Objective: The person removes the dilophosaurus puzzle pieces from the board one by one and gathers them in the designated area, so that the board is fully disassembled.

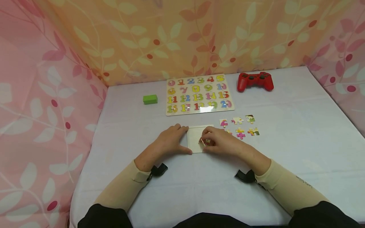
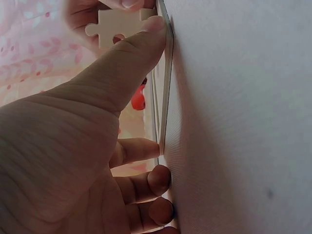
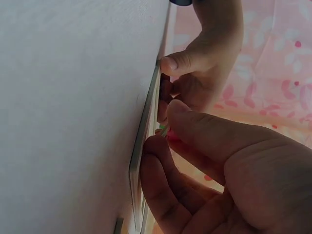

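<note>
A pale, square jigsaw tray (image 1: 195, 138) lies on the table with its bare surface showing. My left hand (image 1: 170, 139) holds its left side, thumb (image 2: 139, 44) at the near corner and fingertips around the far one. Over the tray's right part, my right hand (image 1: 220, 141) pinches a jigsaw piece (image 1: 203, 142) between thumb and fingers, tilted up on edge. The left wrist view shows the piece's plain pale back (image 2: 119, 24). In the right wrist view, mostly fingers cover it, with only a thin green and pink edge visible.
Several loose jigsaw pieces (image 1: 240, 133) lie right of the tray, some partly behind my right hand. Behind the tray is a number board (image 1: 199, 95). A green block (image 1: 150, 99) stands left of it, a red game controller (image 1: 255, 81) to its right. Floral curtains surround the table.
</note>
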The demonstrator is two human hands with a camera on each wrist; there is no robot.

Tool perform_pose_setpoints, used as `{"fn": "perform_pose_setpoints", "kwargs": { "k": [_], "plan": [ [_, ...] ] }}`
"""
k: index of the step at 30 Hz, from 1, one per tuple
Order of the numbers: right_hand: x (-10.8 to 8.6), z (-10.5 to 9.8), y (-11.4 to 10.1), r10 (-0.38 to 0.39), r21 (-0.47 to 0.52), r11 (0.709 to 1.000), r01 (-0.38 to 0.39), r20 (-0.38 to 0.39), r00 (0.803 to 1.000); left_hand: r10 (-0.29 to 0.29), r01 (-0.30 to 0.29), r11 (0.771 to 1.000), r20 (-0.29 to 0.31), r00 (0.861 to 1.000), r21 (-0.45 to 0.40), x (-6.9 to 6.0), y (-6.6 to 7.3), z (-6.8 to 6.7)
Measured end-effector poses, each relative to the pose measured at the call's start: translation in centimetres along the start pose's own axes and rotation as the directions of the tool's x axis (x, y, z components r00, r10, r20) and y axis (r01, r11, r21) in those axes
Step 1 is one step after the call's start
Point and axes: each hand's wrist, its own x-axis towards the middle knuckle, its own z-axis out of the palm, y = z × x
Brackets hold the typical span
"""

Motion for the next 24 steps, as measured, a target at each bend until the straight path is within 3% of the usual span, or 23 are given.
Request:
{"fn": "perform_pose_setpoints", "kwargs": {
  "k": [9,17,24],
  "plan": [
    [0.1,0.1,-0.4,-0.03,-0.022,0.999,0.03,-0.004,1.0,0.009,-0.009,1.0,-0.006,1.0,-0.001,0.0,-0.1,0.0],
    [0.1,0.6,-0.1,-0.02,-0.008,1.0,0.02,0.045,0.999,-0.003,0.003,1.0,-0.004,1.0,0.005,0.0,-0.1,0.0],
    [0.1,1.0,0.0,-0.045,-0.044,0.998,0.045,0.0,0.999,-0.005,0.005,1.0,-0.004,1.0,0.007,0.0,0.0,0.0]
  ]
}}
